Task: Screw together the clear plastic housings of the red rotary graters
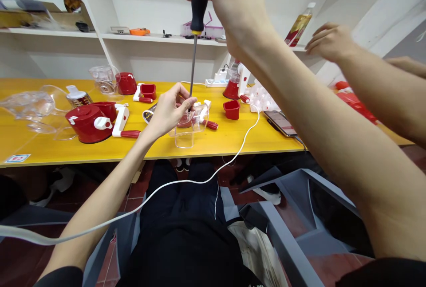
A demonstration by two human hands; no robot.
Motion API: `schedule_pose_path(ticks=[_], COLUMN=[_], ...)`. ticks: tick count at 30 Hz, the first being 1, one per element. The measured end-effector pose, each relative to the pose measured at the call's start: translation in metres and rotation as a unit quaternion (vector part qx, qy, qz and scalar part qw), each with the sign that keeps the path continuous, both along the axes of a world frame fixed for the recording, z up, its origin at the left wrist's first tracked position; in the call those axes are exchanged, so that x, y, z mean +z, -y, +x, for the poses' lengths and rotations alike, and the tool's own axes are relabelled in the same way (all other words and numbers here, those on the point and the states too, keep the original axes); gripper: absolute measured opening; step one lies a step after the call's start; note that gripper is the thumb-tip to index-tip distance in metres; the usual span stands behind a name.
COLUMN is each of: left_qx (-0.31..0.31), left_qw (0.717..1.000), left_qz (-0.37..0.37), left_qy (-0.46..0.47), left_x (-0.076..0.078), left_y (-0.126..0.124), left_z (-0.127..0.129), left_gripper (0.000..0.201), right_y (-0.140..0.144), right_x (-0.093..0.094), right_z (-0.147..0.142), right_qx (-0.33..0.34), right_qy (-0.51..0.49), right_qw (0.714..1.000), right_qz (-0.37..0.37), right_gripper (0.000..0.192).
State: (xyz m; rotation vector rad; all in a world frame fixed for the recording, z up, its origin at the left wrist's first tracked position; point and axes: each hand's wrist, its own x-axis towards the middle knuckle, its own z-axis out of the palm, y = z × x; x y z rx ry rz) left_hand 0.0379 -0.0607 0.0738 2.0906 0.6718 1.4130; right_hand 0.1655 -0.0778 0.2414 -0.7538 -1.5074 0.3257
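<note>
High at the top of the view, my right hand (233,3) is closed around the dark handle of a screwdriver (199,7), its top cut off by the frame. The shaft points nearly straight down. My left hand (173,108) pinches the lower end of the shaft between thumb and fingers, so the tip is hidden. Just under these fingers, a clear plastic housing (184,139) rests on the yellow table (213,145). Beside it lies a white crank with a red handle (210,124). A drum grater (148,114) is partly covered by my left hand.
Red bases (88,123), clear housings (29,103) and another crank (121,123) stand on the left. A red cup (232,109), an assembled grinder (234,80) and a phone (281,123) are right. A white cable (199,182) crosses my lap. Another person's hand (333,41) reaches in.
</note>
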Motion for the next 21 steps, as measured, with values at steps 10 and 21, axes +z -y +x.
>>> schedule_pose_path(ticks=[10,21], left_qx=[-0.036,0.008], left_qw=[0.999,1.0], left_qz=[-0.004,-0.009], left_qy=[-0.016,-0.011], left_x=[0.004,-0.0002], left_y=[0.0029,-0.0059], left_z=[-0.0033,0.0001], left_gripper=[0.038,0.034], right_y=[0.001,0.0043], right_x=[-0.0012,0.0043], right_z=[0.0078,0.0012], right_qx=[0.086,-0.019], right_qy=[-0.016,-0.005], right_qw=[0.996,0.999], right_qz=[0.016,0.047], right_gripper=[0.007,0.025])
